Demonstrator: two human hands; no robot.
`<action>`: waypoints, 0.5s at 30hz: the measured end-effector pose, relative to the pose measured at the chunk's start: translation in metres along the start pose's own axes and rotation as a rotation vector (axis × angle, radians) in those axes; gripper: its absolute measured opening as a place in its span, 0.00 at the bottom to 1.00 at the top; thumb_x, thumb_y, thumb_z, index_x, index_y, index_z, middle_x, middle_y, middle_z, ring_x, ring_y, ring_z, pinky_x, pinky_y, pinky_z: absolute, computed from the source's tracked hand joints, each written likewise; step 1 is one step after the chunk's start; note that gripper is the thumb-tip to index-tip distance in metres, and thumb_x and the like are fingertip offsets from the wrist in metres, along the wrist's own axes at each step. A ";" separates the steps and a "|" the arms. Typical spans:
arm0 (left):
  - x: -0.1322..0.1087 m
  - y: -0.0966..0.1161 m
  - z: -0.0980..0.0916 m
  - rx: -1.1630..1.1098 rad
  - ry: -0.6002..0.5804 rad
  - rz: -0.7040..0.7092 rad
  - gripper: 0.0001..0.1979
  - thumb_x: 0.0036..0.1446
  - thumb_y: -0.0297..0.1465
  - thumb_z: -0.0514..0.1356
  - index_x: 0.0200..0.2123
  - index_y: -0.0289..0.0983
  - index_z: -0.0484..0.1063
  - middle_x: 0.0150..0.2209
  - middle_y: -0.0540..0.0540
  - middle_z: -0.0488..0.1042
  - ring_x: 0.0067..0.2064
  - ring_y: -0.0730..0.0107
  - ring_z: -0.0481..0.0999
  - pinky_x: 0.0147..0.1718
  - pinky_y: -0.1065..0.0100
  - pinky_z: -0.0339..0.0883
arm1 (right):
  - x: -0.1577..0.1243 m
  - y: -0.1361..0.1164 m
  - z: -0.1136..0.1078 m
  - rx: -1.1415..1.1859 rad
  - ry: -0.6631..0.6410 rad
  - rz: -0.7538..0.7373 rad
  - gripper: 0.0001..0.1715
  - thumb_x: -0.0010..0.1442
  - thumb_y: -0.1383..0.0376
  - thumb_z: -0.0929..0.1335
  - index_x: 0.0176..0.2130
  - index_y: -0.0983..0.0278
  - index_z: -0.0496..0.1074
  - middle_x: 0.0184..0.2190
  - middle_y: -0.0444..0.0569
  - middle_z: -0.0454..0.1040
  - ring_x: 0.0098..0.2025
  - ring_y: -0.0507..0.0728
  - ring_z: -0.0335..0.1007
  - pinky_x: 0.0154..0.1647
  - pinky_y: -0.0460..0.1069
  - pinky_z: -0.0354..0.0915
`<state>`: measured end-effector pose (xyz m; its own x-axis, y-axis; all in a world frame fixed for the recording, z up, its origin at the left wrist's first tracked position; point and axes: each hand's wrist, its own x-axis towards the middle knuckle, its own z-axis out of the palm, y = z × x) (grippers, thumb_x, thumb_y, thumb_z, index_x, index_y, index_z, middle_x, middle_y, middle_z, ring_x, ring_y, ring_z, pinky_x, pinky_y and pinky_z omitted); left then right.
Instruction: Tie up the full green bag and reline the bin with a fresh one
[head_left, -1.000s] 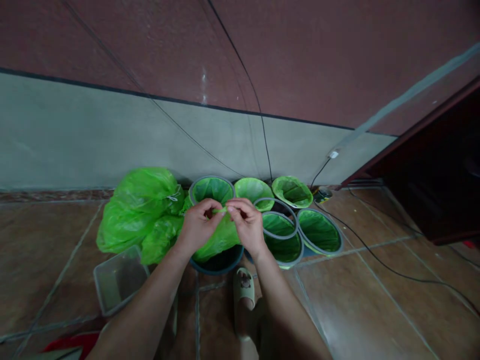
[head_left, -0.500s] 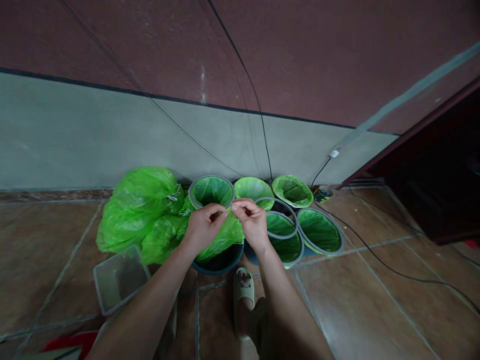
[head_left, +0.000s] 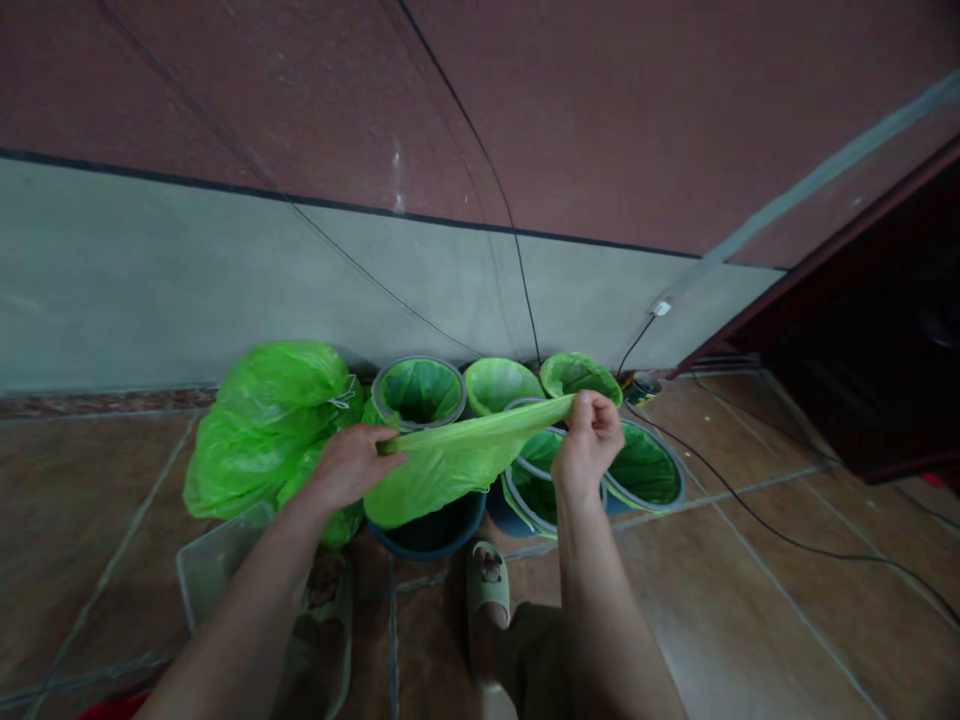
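A green plastic bag (head_left: 450,462) is stretched wide between my two hands above a dark blue bucket (head_left: 431,532). My left hand (head_left: 349,467) pinches its left edge and my right hand (head_left: 589,443) grips its right edge, raised a little higher. The bag hangs down and covers the back of the bucket's mouth. Both hands are closed on the bag's rim.
Several buckets lined with green bags (head_left: 420,388) stand against the wall. A full green bag (head_left: 270,420) lies at the left, with a clear plastic box (head_left: 214,560) in front of it. A sandalled foot (head_left: 486,590) and black cables (head_left: 750,520) are on the tiled floor.
My hands were together at the bag's top; they have pulled apart, the right hand moving right and up, and the bag is now spread open between them.
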<state>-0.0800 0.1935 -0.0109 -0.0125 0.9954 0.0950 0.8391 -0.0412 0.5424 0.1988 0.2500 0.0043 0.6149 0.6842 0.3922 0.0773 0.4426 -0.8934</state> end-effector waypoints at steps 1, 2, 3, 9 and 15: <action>0.000 -0.005 -0.006 -0.021 -0.014 -0.013 0.14 0.46 0.43 0.64 0.33 0.42 0.80 0.31 0.45 0.79 0.32 0.61 0.75 0.31 0.67 0.63 | 0.004 0.003 -0.004 -0.035 0.035 -0.006 0.16 0.55 0.53 0.68 0.32 0.64 0.69 0.27 0.42 0.66 0.30 0.50 0.60 0.34 0.46 0.60; -0.001 -0.010 -0.012 -0.045 -0.043 -0.025 0.15 0.45 0.43 0.64 0.33 0.41 0.80 0.31 0.46 0.79 0.32 0.61 0.75 0.31 0.67 0.64 | 0.007 0.006 -0.007 -0.066 0.066 -0.009 0.17 0.54 0.52 0.68 0.32 0.64 0.69 0.28 0.42 0.66 0.30 0.50 0.60 0.33 0.46 0.60; -0.001 -0.013 -0.019 -0.067 -0.081 -0.038 0.15 0.46 0.44 0.64 0.33 0.41 0.80 0.30 0.47 0.78 0.31 0.62 0.74 0.31 0.67 0.64 | 0.010 0.009 -0.009 -0.088 0.091 -0.009 0.18 0.54 0.52 0.68 0.32 0.64 0.68 0.28 0.42 0.66 0.30 0.50 0.60 0.33 0.46 0.60; -0.009 -0.026 -0.051 -0.152 -0.142 -0.145 0.19 0.46 0.46 0.62 0.36 0.38 0.79 0.23 0.51 0.73 0.25 0.67 0.69 0.27 0.68 0.61 | 0.022 0.022 -0.018 -0.068 0.188 0.038 0.17 0.50 0.52 0.68 0.29 0.64 0.66 0.24 0.41 0.62 0.27 0.50 0.57 0.29 0.46 0.57; -0.014 -0.048 -0.062 -0.201 -0.073 -0.159 0.21 0.47 0.47 0.62 0.37 0.37 0.79 0.25 0.51 0.74 0.28 0.67 0.70 0.27 0.68 0.61 | 0.032 0.030 -0.029 -0.013 0.283 0.129 0.16 0.47 0.54 0.69 0.27 0.63 0.65 0.22 0.39 0.60 0.24 0.48 0.53 0.25 0.45 0.54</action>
<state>-0.1538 0.1763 0.0140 -0.0904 0.9940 -0.0615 0.7047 0.1075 0.7013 0.2436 0.2682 -0.0164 0.8141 0.5451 0.2004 -0.0066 0.3538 -0.9353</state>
